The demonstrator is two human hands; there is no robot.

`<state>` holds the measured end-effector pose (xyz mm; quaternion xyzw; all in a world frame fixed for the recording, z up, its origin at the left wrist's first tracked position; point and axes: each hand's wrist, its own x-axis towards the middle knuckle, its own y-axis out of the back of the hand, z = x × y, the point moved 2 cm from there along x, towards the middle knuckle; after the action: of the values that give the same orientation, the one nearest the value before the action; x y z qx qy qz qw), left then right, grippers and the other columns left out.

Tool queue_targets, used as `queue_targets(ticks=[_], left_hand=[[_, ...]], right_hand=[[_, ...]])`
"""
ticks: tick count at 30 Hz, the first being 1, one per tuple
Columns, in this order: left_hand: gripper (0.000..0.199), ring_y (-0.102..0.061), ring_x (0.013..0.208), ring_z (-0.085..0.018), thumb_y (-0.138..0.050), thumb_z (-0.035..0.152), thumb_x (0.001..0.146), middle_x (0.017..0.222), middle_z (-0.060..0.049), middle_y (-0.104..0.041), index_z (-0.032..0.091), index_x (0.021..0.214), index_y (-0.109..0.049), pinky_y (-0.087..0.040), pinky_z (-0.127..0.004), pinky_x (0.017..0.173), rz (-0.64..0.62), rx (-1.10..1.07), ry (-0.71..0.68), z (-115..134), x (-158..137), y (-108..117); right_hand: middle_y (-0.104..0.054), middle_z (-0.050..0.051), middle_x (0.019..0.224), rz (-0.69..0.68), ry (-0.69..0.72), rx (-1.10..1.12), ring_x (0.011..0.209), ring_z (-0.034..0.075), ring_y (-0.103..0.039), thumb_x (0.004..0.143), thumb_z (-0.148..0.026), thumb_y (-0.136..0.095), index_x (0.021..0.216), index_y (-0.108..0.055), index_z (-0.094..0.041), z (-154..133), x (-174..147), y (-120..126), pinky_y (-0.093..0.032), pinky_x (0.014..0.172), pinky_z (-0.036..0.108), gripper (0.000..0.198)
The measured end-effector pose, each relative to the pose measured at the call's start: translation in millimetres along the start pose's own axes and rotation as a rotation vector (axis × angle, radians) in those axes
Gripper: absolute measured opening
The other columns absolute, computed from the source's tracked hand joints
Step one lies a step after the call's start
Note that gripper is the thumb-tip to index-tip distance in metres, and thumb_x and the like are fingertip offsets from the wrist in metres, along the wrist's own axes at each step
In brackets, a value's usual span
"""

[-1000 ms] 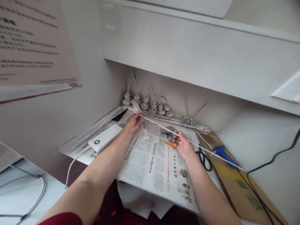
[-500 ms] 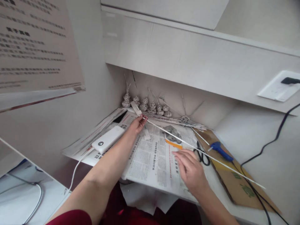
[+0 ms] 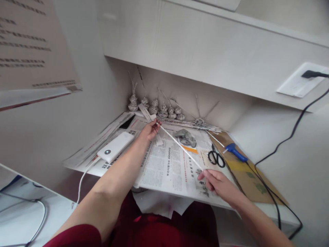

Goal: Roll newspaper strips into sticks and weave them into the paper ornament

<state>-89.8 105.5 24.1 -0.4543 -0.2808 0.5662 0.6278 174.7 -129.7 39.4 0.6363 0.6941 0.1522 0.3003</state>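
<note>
A thin white rolled paper stick [image 3: 181,147] runs slantwise over the newspaper [image 3: 159,171] between my two hands. Its upper part is pinched in the fingers of my left hand [image 3: 152,130], where a flat paper strip [image 3: 145,112] sticks out past the fingertips. My right hand [image 3: 216,181], near the table's front edge, has its fingers closed round the lower part. Beneath the stick lie a crumpled grey cloth [image 3: 185,138] and an orange strip [image 3: 190,149]. Black-handled scissors [image 3: 216,159] rest just beyond my right hand.
Several woven gourd-shaped pieces [image 3: 163,111] stand along the back wall behind a bundle of paper sticks [image 3: 190,126]. At left lies a white corded device [image 3: 115,146]. A blue glue gun [image 3: 236,152] sits on cardboard [image 3: 262,195] at right, its black cable trailing.
My right hand has gone from open beside the stick to closed on it. The stick's long free end no longer shows past that hand. My left hand keeps its pinch; the view has shifted slightly.
</note>
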Motion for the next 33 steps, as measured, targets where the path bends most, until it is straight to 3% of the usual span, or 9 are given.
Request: queue_targets(ticks=[3, 5, 11, 13, 18, 21, 25, 28, 33], left_hand=[[0.014, -0.063, 0.06, -0.009, -0.049, 0.009, 0.087, 0.063, -0.003, -0.059, 0.011, 0.078, -0.059, -0.048, -0.01, 0.046, -0.018, 0.01, 0.021, 0, -1, -1], [0.014, -0.063, 0.059, -0.009, -0.049, 0.009, 0.087, 0.062, -0.003, -0.059, 0.011, 0.077, -0.059, -0.048, -0.01, 0.045, -0.02, 0.018, 0.03, 0, 0, -1], [0.011, -0.062, 0.057, -0.008, -0.051, 0.009, 0.086, 0.06, -0.001, -0.058, 0.012, 0.08, -0.06, -0.047, -0.01, 0.044, -0.007, 0.028, 0.003, -1, 3, 2], [0.012, -0.062, 0.057, -0.009, -0.05, 0.008, 0.086, 0.06, -0.001, -0.058, 0.011, 0.079, -0.06, -0.048, -0.01, 0.044, -0.014, 0.028, 0.005, -1, 3, 2], [0.018, -0.062, 0.055, -0.009, -0.047, 0.008, 0.088, 0.06, -0.003, -0.059, 0.009, 0.073, -0.058, -0.046, -0.01, 0.042, -0.052, 0.029, 0.038, -4, -1, -2], [0.018, -0.061, 0.055, -0.009, -0.046, 0.008, 0.088, 0.06, -0.003, -0.058, 0.009, 0.074, -0.058, -0.046, -0.01, 0.041, -0.064, 0.037, 0.056, -5, -2, -3], [0.017, -0.061, 0.053, -0.009, -0.047, 0.009, 0.087, 0.058, -0.003, -0.058, 0.01, 0.075, -0.058, -0.046, -0.011, 0.04, -0.046, 0.041, 0.06, -6, -1, -1], [0.017, -0.061, 0.054, -0.009, -0.047, 0.008, 0.087, 0.058, -0.003, -0.058, 0.01, 0.074, -0.058, -0.047, -0.011, 0.042, -0.05, 0.046, 0.044, -6, -1, -1], [0.017, -0.061, 0.053, -0.009, -0.047, 0.008, 0.087, 0.059, -0.003, -0.058, 0.01, 0.075, -0.058, -0.047, -0.01, 0.041, -0.085, 0.073, 0.083, -8, -5, -5]], right_hand=[[-0.026, -0.009, 0.049, -0.352, -0.223, 0.513, 0.039, 0.008, -0.019, 0.086, -0.058, -0.04, 0.083, -0.055, -0.022, 1, -13, -25, -0.021, 0.039, 0.022, 0.04], [-0.026, -0.009, 0.05, -0.382, -0.261, 0.573, 0.039, 0.007, -0.018, 0.085, -0.059, -0.039, 0.086, -0.055, -0.022, 2, -16, -33, -0.021, 0.038, 0.021, 0.041], [-0.058, 0.004, 0.076, 0.229, 0.134, -0.228, 0.069, 0.019, -0.053, 0.078, -0.052, -0.056, 0.085, -0.06, -0.024, -2, -16, -7, -0.04, 0.059, 0.029, 0.029], [-0.058, 0.004, 0.072, 0.251, 0.146, -0.259, 0.067, 0.019, -0.053, 0.08, -0.052, -0.052, 0.079, -0.06, -0.023, -1, -21, 0, -0.04, 0.059, 0.029, 0.029], [-0.025, -0.008, 0.047, -0.252, -0.206, 0.447, 0.036, 0.009, -0.022, 0.085, -0.059, -0.038, 0.082, -0.052, -0.022, 9, -36, -25, -0.022, 0.034, 0.022, 0.039], [-0.022, -0.009, 0.046, -0.383, -0.272, 0.566, 0.034, 0.008, -0.018, 0.086, -0.06, -0.035, 0.084, -0.05, -0.022, 11, -41, -41, -0.018, 0.033, 0.021, 0.041], [-0.05, -0.001, 0.063, -0.029, -0.057, 0.036, 0.052, 0.014, -0.048, 0.083, -0.058, -0.046, 0.089, -0.055, -0.022, 8, -39, -28, -0.035, 0.047, 0.025, 0.038], [-0.056, 0.003, 0.069, 0.191, 0.055, -0.195, 0.064, 0.018, -0.053, 0.08, -0.057, -0.051, 0.079, -0.056, -0.021, 6, -41, -13, -0.039, 0.059, 0.027, 0.036], [-0.023, -0.008, 0.04, -0.364, -0.169, 0.477, 0.037, 0.011, -0.03, 0.089, -0.056, -0.033, 0.083, -0.055, -0.019, 17, -51, -36, -0.029, 0.042, 0.024, 0.043]])
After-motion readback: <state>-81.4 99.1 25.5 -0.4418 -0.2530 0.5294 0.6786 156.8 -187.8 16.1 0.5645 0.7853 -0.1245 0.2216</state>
